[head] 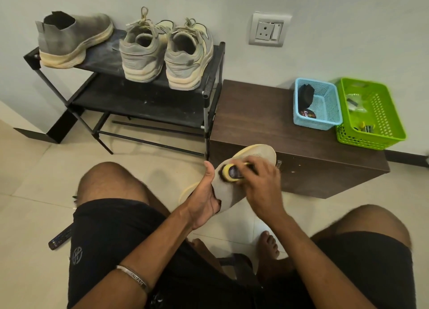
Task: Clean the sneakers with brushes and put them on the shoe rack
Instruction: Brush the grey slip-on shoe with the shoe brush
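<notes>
A grey slip-on sneaker (228,192) with a cream sole was held in the air between the knees, in front of a dark wooden cabinet (267,123). It was gripped by the left hand (205,198): thumb up along the near side, remaining fingers tucked inside or under the shoe and hidden, so whether they were spread could not be told. A yellow-handled brush (233,173) was pressed against the grey upper by the right hand (261,183), with the fingers curled together over the brush's back.

The matching grey slip-on (72,38) was seen on the top shelf of the black shoe rack (144,104), at the left end, lying angled. A laced grey pair (166,53) was set upright beside it on the same shelf, heels toward the camera, the two shoes touching.

On the cabinet top, a blue basket (316,120) and a green basket (371,137) were placed side by side against the wall. A black object was propped in the blue one; small items in the green one were too small to identify. A remote control (59,238) was lying on the tiled floor by the left thigh.
</notes>
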